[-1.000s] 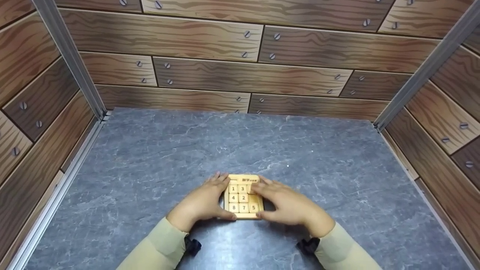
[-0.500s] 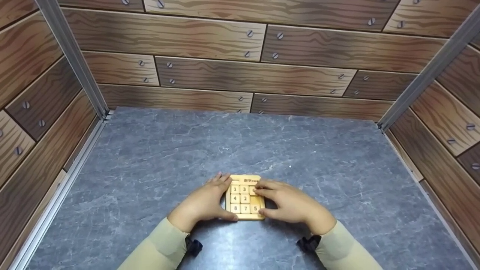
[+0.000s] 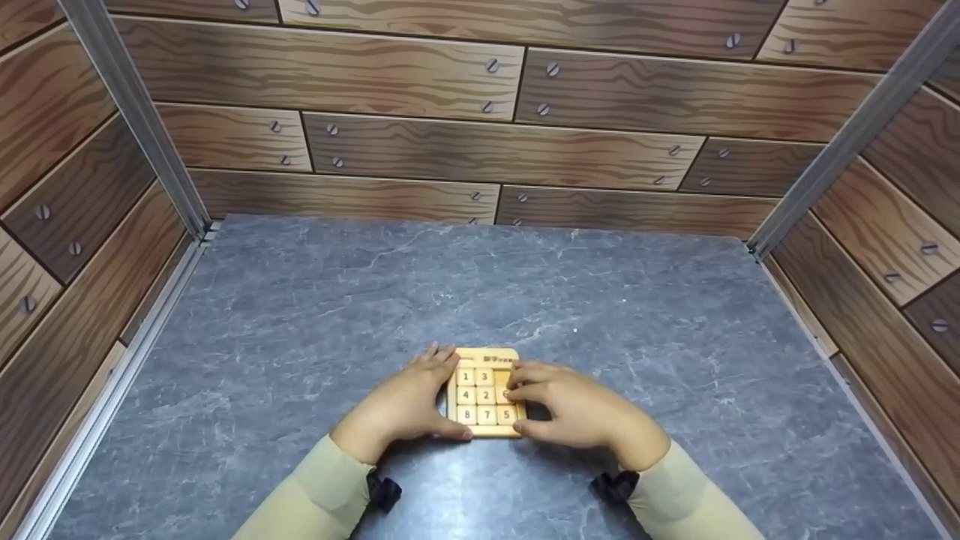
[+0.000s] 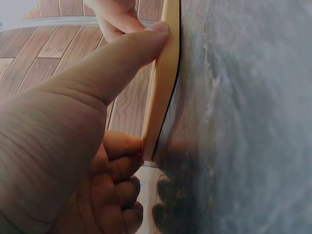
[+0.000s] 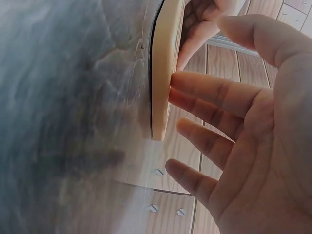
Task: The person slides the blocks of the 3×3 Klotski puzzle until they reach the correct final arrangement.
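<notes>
A yellow number slide puzzle (image 3: 487, 433) lies flat on the table near the front. Its tiles read 1, 3 on top, 4, 2, 6 in the middle and 8, 7, 5 below, with the gap at top right. My left hand (image 3: 401, 401) holds the puzzle's left side, thumb at the near edge and fingers at the far corner; the left wrist view shows the thumb on the frame (image 4: 165, 73). My right hand (image 3: 581, 405) touches the tile numbered 6 (image 3: 503, 394) with its fingertips, partly covering it. In the right wrist view, those fingers (image 5: 214, 90) are nearly straight.
The grey marbled table (image 3: 337, 300) stretches around the puzzle. Wood-patterned walls (image 3: 420, 142) stand at the back and both sides, with metal posts (image 3: 142, 127) at the corners. Black bands (image 3: 386, 493) sit at both wrists.
The tile numbered 6 has slid down from the top right to the middle right under my right fingers, so the gap is now above it. My left hand keeps its hold.
</notes>
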